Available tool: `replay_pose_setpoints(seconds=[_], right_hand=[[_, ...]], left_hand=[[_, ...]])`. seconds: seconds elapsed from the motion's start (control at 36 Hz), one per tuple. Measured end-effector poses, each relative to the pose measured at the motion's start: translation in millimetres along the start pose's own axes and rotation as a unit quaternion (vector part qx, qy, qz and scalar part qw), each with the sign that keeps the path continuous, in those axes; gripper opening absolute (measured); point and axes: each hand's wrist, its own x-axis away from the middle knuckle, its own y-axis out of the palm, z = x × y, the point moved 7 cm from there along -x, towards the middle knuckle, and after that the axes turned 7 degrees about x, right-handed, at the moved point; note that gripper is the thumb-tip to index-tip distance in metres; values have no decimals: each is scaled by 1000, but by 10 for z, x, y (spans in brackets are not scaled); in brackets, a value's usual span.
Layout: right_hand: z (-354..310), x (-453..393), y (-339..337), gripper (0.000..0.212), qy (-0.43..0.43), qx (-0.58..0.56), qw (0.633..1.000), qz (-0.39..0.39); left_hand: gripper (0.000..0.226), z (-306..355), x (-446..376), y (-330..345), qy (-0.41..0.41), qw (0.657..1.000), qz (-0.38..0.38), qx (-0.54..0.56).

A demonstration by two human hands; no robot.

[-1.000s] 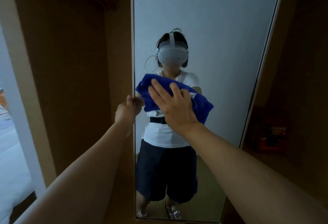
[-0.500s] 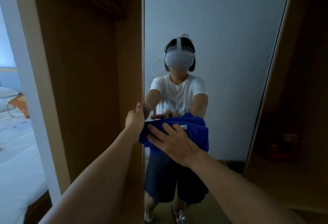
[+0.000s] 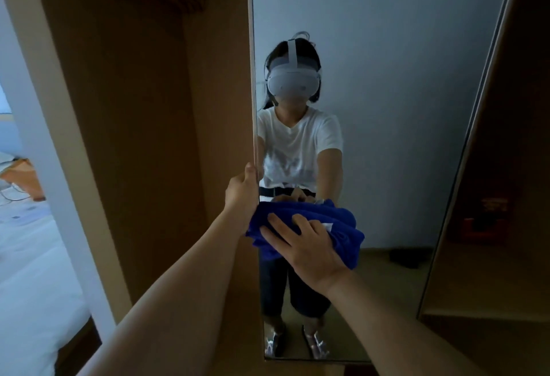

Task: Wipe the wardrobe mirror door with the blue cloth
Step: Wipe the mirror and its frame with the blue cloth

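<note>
Fingers [image 3: 284,237] of the right hand [image 3: 309,249], head view: spread nearly straight, pressing flat on the blue cloth [image 3: 312,221]. Cloth: bunched, held against the glass of the mirror door [image 3: 401,108], low on its left side, with a small white label showing near the knuckles. Left hand [image 3: 242,192]: curled round the left edge of the mirror door, just beside the cloth and touching it; its fingertips are hidden behind the edge. Mirror door: tall, narrow, standing open between brown wardrobe panels [image 3: 143,137]. Reflection: a person in a white shirt, dark shorts and a white headset, both arms stretched forward. Bed [image 3: 29,256]: white cover, far left, beyond the wardrobe side.
</note>
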Motion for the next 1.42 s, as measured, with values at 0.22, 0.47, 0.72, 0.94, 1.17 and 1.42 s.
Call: replay_pose_setpoints(seconds=[0.22,0.47,0.72,0.94,1.17,1.42], right_hand=[[-103,99,-8,54,-46,13,999,-26],[252,-53,-226,53,77,24,996,36],[-208,233,211,47,-8,19,1000,-3],[-517,719,588,50,-102,15,993,-54],[15,576,256,56,-91,8,996,4],[572,392,11,51,39,16,995,91]], left_hand=[[57,4,19,13,28,999,-19,-14],[70,-439,45,31,-44,998,-46,-29],[66,-586,42,30,-48,999,-9,-24],[66,-599,-9,42,-24,999,5,-36],[55,-558,33,35,-3,1000,25,-14],[39,-572,77,29,22,998,63,-9]])
